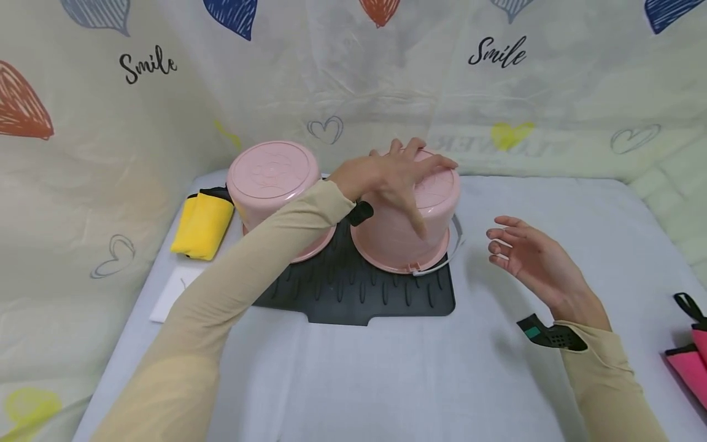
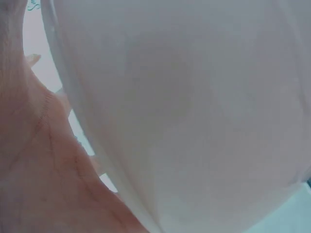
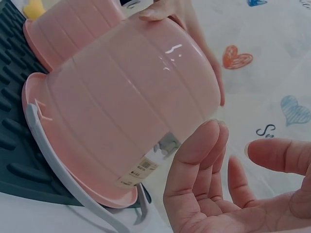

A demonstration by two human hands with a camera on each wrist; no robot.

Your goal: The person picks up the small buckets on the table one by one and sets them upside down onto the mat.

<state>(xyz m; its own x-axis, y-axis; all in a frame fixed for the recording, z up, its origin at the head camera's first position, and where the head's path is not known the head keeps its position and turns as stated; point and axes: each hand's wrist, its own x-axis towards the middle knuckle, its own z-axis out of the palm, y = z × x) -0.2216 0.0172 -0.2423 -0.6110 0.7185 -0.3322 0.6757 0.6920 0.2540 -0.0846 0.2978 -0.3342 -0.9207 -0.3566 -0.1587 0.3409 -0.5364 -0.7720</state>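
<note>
Two pink buckets stand upside down side by side on a dark ribbed mat [image 1: 381, 307]. Over the right bucket [image 1: 394, 239] my left hand [image 1: 394, 178] spreads its fingers across the upturned base, the thumb reaching down the front wall. From the left wrist, the bucket's pale wall [image 2: 184, 111] fills most of the view, beside the palm [image 2: 53, 160]. My right hand [image 1: 544, 264] hovers right of this bucket, holding nothing, its fingers loosely bent. The bucket's grey handle [image 3: 63, 167] hangs by its rim, and a label [image 3: 141, 170] shows on the wall. My left forearm partly covers the left bucket [image 1: 273, 169].
Left of the buckets lies a folded yellow cloth [image 1: 203, 227] with black trim, and a white sheet [image 1: 168, 294] below it. Pink cloth items [image 1: 693, 362] lie at the right edge. A printed curtain [image 1: 386, 80] hangs behind the white-covered table [image 1: 353, 380].
</note>
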